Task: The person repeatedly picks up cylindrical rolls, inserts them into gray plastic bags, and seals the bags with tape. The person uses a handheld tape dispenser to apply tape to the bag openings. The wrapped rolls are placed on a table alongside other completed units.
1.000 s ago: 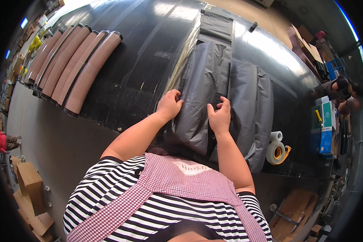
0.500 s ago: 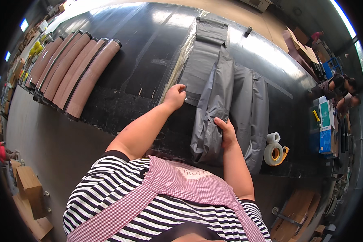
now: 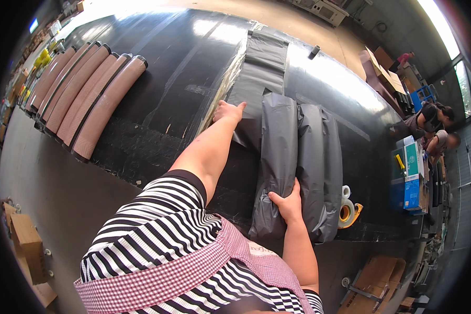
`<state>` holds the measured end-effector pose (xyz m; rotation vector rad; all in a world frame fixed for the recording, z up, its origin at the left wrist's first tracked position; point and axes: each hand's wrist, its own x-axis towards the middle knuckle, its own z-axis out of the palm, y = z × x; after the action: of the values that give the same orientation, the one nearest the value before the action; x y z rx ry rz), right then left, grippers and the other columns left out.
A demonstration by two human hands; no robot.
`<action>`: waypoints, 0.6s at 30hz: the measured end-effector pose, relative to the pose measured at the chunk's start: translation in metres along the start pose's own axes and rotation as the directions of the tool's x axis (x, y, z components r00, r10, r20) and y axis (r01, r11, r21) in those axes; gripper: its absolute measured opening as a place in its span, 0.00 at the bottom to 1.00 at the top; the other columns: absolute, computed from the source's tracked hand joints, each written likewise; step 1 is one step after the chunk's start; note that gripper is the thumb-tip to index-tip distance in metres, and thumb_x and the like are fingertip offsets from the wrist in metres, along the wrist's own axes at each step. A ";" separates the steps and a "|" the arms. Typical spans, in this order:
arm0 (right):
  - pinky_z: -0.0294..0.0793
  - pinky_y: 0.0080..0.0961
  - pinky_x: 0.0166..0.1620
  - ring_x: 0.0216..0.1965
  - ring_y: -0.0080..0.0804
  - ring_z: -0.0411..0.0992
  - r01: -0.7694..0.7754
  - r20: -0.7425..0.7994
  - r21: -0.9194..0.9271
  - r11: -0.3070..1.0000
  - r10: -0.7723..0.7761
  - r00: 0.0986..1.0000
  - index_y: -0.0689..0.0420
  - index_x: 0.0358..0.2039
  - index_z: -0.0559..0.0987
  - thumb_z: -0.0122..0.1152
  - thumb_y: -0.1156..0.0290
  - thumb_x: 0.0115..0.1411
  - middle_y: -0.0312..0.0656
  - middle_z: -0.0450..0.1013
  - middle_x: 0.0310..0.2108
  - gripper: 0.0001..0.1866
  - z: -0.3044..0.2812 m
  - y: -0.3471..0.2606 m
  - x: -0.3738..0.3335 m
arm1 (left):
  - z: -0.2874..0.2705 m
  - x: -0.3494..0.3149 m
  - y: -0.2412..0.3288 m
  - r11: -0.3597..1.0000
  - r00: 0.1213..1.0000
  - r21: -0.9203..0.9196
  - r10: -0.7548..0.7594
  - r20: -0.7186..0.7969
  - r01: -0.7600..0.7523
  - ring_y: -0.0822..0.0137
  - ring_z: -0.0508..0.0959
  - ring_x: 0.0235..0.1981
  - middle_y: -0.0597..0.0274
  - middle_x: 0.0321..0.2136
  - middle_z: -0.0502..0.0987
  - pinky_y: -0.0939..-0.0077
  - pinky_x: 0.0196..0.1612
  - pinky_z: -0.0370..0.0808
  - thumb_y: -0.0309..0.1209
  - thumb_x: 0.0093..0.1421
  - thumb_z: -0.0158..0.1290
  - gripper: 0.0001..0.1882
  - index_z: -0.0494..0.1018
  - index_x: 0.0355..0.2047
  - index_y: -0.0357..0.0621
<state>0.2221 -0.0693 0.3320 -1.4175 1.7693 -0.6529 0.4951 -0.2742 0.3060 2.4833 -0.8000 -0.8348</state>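
Note:
My right hand (image 3: 288, 203) grips the near part of a long roll wrapped in dark grey plastic (image 3: 278, 152), thumb on top and fingers down its right side. My left hand (image 3: 228, 111) is at the left edge of a flat grey plastic sheet (image 3: 266, 57), thumb stretched out away from the other fingers, which are partly hidden. It appears to hold nothing. The flat sheet runs away from me from the roll's far left side. More grey wrapped rolls (image 3: 327, 167) lie directly to the right of the gripped one.
Several pinkish-brown rolls (image 3: 110, 107) with black ends lie on the black table (image 3: 157, 120) at left. Tape rolls, one in a yellow dispenser (image 3: 353, 215), sit at right. Beyond them stand boxes (image 3: 412, 178) with a yellow-handled tool (image 3: 400, 161). Other people (image 3: 435, 118) are at the far right.
The gripped roll's loose plastic has become smoother and now covers part of the flat sheet. My left hand has moved slightly up and left, its thumb now stretched out.

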 end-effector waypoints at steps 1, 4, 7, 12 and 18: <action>0.64 0.31 0.59 0.56 0.47 0.67 -0.001 0.006 0.002 1.000 0.001 1.000 0.63 0.65 0.52 0.73 0.63 0.39 0.58 0.66 0.56 0.56 0.001 0.005 0.003 | 0.001 0.010 0.001 0.999 0.999 0.017 0.036 0.022 -0.036 0.52 0.72 0.55 0.42 0.54 0.70 0.60 0.56 0.69 0.61 0.49 0.59 0.54 0.50 0.61 0.33; 0.65 0.31 0.58 0.56 0.46 0.68 -0.014 0.023 0.015 1.000 0.014 1.000 0.63 0.65 0.52 0.73 0.64 0.38 0.57 0.66 0.56 0.56 0.002 0.003 0.004 | 0.006 0.020 0.001 0.994 0.987 0.001 0.109 0.117 -0.110 0.52 0.72 0.55 0.42 0.54 0.70 0.62 0.56 0.69 0.51 0.48 0.64 0.50 0.51 0.60 0.33; 0.65 0.30 0.57 0.54 0.42 0.68 -0.044 0.031 0.074 0.996 0.042 0.999 0.64 0.65 0.54 0.74 0.66 0.38 0.55 0.68 0.55 0.54 -0.001 -0.001 0.004 | 0.016 0.000 0.008 0.969 0.965 -0.043 0.245 0.098 -0.242 0.49 0.72 0.54 0.40 0.53 0.71 0.64 0.57 0.69 0.36 0.51 0.60 0.37 0.55 0.57 0.40; 0.67 0.29 0.55 0.49 0.37 0.70 -0.070 0.102 0.363 0.929 0.035 0.994 0.64 0.61 0.60 0.73 0.75 0.38 0.48 0.70 0.51 0.48 -0.004 0.004 0.010 | -0.015 0.021 0.000 0.874 0.868 -0.099 0.485 0.106 -0.476 0.46 0.72 0.53 0.38 0.50 0.71 0.61 0.56 0.68 0.22 0.53 0.47 0.40 0.48 0.66 0.54; 0.70 0.28 0.52 0.44 0.34 0.72 -0.059 0.114 0.428 0.902 0.011 0.993 0.64 0.59 0.63 0.69 0.78 0.42 0.44 0.72 0.46 0.41 0.008 -0.013 0.005 | -0.145 0.167 -0.095 0.394 0.694 -0.812 0.720 -0.019 -0.431 0.59 0.75 0.49 0.51 0.52 0.72 0.71 0.52 0.72 0.12 0.44 0.50 0.38 0.65 0.60 0.44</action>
<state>0.2358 -0.0770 0.3359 -1.0905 1.4471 -0.8691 0.7355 -0.2805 0.2934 1.1375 -1.0552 -1.0372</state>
